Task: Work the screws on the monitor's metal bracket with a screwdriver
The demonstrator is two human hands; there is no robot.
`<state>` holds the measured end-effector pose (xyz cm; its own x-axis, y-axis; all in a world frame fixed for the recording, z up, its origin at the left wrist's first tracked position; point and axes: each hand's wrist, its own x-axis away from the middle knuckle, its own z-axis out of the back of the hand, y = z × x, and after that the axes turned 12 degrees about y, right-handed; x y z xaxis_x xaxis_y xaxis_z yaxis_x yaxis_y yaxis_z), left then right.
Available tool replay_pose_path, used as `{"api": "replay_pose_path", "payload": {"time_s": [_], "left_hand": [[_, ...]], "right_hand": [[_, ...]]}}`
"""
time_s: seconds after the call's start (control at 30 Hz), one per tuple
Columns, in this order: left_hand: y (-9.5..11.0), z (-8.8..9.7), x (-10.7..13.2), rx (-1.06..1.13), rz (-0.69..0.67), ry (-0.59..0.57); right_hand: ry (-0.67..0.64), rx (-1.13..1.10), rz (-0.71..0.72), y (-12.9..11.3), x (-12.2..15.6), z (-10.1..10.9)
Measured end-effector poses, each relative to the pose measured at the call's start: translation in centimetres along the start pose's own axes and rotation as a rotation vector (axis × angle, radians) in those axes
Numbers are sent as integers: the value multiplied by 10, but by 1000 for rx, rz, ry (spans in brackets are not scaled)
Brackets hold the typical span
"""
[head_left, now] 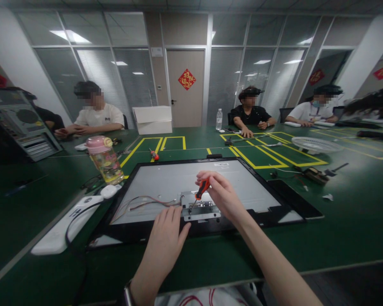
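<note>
A flat display panel (242, 178) with a black frame lies back side up on the green table. Near its front edge a metal bracket (187, 197) is mounted, with several dark screws or holes along it. My right hand (221, 191) grips a red and black screwdriver (203, 188), tilted, its tip down at the left part of the bracket. Flat on the panel's front edge, left of the bracket, rests my left hand (169, 227), fingers stretched out and holding nothing. Thin wires (147, 199) run across the panel to the left of the bracket.
Left of the panel are a pink-lidded bottle (104, 159), a white device (68, 225) with a black cable, and a computer case (22, 123). A black phone-like slab (293, 199) touches the right side. Behind lie a red-handled tool (154, 155) and a white box (152, 120). Several people sit opposite.
</note>
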<state>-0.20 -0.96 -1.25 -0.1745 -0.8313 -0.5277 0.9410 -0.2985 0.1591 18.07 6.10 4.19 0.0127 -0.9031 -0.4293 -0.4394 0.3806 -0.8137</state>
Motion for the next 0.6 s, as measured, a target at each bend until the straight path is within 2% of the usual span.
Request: {"api": "replay_pose_path", "payload": {"time_s": [0.1, 0.27, 0.4, 0.6], "left_hand": [[0, 1, 0, 7, 4, 0], [0, 2, 0, 17, 5, -12], [0, 0, 0, 31, 9, -18], [0, 0, -1, -4, 4, -2]], "right_hand": [[-18, 42, 33, 1, -1, 3], [-79, 31, -62, -3, 2, 3], [-33, -37, -37, -1, 2, 0], [1, 53, 28, 3, 0, 5]]}}
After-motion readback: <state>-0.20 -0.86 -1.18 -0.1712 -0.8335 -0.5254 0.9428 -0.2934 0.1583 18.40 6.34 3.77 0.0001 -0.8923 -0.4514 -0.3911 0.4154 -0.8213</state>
